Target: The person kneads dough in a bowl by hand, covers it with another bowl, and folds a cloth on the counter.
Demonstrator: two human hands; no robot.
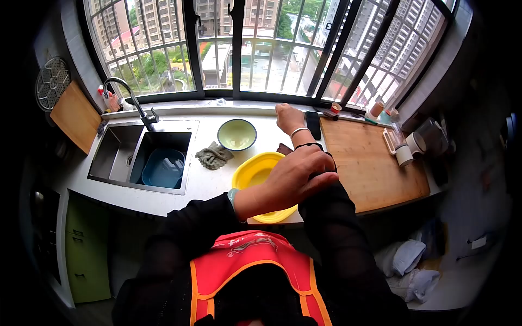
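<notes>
My right sleeve [328,205] runs from low on my right up and a little left toward the window [237,60], its long axis along the forearm. My left hand [296,173] comes in from the left and lies across it near the cuff, touching it, thumb toward me, fingers wrapped over the arm; their tips are hidden. My right hand [290,118] is out past that crossing, nearer the window, curled into a loose fist; I can't tell whether anything is inside it. So the 2 forearms cross, left over right.

Below and to the left of the crossing, partly covered by my left hand, sits the yellow basin [251,175] at the near edge of the white counter [209,187]. Beyond it are the bowl [237,136] and, just beside that, a crumpled grey cloth [214,156]. Farther left is the sink [115,145], with 2 compartments and a blue tub [163,167] in the right compartment. A wooden board [375,163] covers the counter to my right. Bars cross the window, with buildings outside.
</notes>
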